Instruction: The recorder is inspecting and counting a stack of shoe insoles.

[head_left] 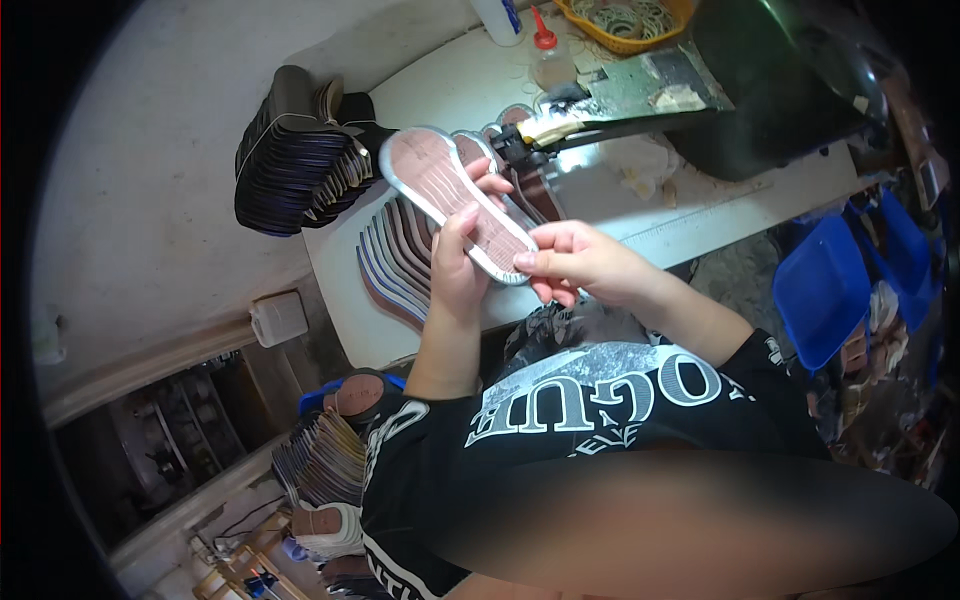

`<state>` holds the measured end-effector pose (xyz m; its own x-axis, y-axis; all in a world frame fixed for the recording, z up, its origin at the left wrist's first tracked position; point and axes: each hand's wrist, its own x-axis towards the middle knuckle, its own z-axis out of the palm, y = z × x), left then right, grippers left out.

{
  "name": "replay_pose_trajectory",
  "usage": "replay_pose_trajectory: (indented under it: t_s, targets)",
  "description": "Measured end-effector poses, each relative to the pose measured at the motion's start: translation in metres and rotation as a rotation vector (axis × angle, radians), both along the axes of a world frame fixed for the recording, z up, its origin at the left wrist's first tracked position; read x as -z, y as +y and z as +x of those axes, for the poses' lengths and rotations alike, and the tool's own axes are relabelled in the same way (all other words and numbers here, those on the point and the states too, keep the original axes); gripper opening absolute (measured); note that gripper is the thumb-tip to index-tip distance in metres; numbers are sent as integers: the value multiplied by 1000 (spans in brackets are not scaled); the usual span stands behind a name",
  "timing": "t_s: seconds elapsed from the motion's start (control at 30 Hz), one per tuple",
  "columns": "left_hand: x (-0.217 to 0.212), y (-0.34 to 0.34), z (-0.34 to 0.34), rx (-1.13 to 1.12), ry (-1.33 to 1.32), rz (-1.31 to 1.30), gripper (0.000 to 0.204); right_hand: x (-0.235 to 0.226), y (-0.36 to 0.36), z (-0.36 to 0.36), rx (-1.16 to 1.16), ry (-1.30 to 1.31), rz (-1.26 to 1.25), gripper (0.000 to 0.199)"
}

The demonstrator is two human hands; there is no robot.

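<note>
A pinkish-brown shoe insole (430,175) with a pale rim is held up in front of my chest, over the near side of the white table. My left hand (462,250) grips its middle, thumb on the upper face and fingers around the far edge. My right hand (575,258) pinches the narrow end between thumb and fingers. Just beyond lie more insoles (472,150), partly hidden by the held one. A fanned row of insoles (390,250) rests on the table to the left of my left hand.
A machine arm (640,90) reaches over the white table (700,210) from the right. A red-tipped bottle (550,65) and a yellow basket (625,40) stand at the back. Dark insoles (290,165) are stacked at left. Blue plastic seats (825,290) stand at right, more insole stacks (325,455) lower left.
</note>
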<state>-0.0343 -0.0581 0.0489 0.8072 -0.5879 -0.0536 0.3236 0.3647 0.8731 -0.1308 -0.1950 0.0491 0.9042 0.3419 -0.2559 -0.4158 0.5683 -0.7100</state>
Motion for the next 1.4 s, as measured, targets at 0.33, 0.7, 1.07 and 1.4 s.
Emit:
replay_pose_trajectory:
  t_s: [0.33, 0.7, 1.07, 1.4]
  targets:
    - [58, 81, 28, -580, -723, 1149, 38, 47, 6, 11, -54, 61, -570, 31]
    - [52, 85, 38, -396, -944, 1584, 33, -81, -91, -28, -626, -138, -1153, 29]
    - [35, 78, 60, -211, -962, 1708, 24, -131, -98, -45, -558, -436, -1241, 34]
    - [-37, 82, 41, -645, -1153, 974, 16, -71, -58, -26, -232, -552, -808, 32]
